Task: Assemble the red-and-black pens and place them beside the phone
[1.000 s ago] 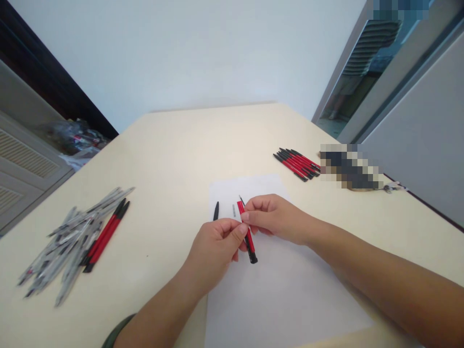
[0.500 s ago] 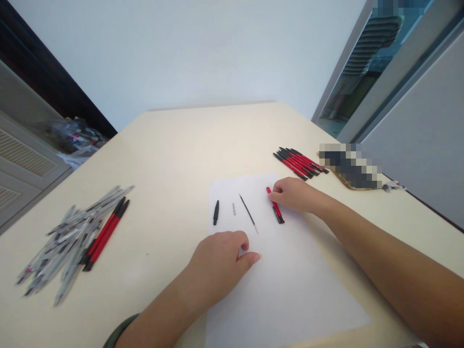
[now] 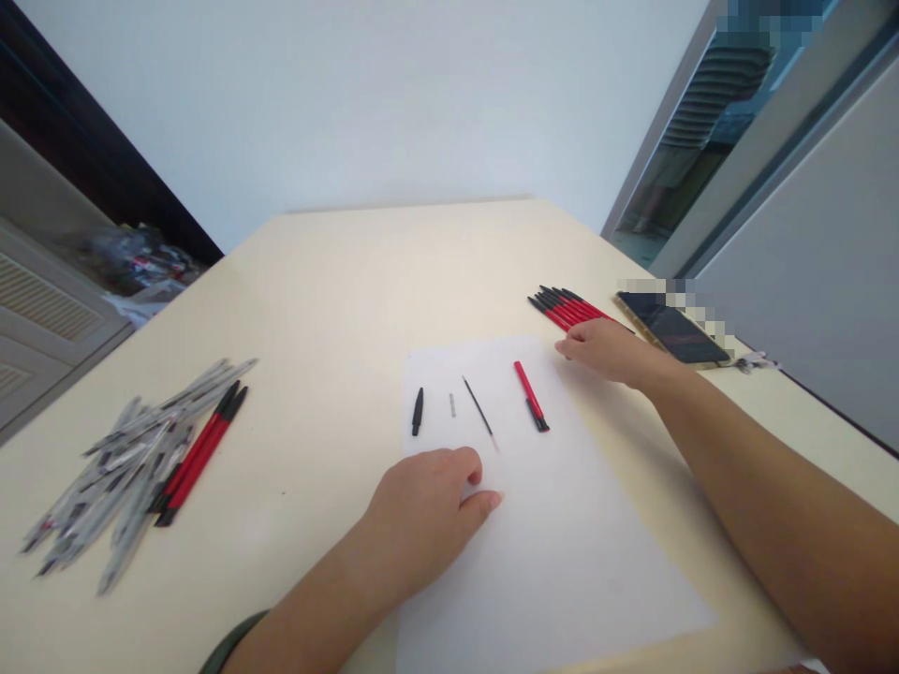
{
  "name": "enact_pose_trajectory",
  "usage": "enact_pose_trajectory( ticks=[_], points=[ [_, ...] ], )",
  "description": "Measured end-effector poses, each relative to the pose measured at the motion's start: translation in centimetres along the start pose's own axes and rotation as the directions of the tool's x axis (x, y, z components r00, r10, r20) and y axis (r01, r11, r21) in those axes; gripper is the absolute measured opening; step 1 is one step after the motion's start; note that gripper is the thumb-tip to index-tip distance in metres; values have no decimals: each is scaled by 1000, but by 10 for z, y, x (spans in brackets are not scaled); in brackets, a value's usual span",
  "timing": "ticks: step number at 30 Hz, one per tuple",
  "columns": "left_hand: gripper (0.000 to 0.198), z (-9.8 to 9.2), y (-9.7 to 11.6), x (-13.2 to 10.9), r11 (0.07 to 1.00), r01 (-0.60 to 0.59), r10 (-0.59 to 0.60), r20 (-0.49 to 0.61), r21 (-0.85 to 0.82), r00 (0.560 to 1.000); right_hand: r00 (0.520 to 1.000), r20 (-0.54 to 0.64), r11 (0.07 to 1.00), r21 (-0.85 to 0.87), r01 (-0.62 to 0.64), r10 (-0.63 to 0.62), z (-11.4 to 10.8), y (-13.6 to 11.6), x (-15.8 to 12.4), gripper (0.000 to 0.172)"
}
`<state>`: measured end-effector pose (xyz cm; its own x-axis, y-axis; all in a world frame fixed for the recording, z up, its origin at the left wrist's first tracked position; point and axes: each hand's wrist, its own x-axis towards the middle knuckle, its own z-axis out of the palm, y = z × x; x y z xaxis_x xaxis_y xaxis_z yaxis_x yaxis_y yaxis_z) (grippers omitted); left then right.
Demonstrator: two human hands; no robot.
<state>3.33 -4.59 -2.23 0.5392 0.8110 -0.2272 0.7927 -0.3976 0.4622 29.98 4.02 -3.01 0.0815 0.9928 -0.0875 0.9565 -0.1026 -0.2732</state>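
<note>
On a white sheet of paper lie, from left to right, a black pen tip piece, a small spring, a thin refill and a red barrel with a black clip end. My left hand rests on the paper below the refill, thumb and fingers apart, holding nothing. Over the sheet's upper right edge, my right hand is beside the row of red and black pens and covers their near ends. Its fingers are curled, and whatever is between them is hidden.
To the left lies a pile of clear pens with two red and black pens beside it. A phone lies near the right table edge. A wall stands behind the cream table.
My right hand has left the red barrel, which stays on the paper, and moved right and slightly up to the row of pens. My left hand has hardly moved.
</note>
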Motion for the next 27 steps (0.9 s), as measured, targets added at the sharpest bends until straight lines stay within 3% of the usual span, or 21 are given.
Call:
enact_pose_trajectory(
  ticks=[5,18,21,27],
  points=[
    [18,-1,0,0,1000,14,-14,14,-13,1000,998,63,995,-98,36,-30,5,1,3,31],
    [18,0,0,1,1000,27,-27,24,-13,999,999,45,992,-121,26,-20,6,2,6,33],
    [17,0,0,1,1000,17,-17,20,-6,1000,1000,5,996,-80,30,-30,5,-5,1,33],
    [17,1,0,0,1000,9,-9,8,8,1000,985,8,984,-28,174,-174,3,-35,-22,40]
  ],
)
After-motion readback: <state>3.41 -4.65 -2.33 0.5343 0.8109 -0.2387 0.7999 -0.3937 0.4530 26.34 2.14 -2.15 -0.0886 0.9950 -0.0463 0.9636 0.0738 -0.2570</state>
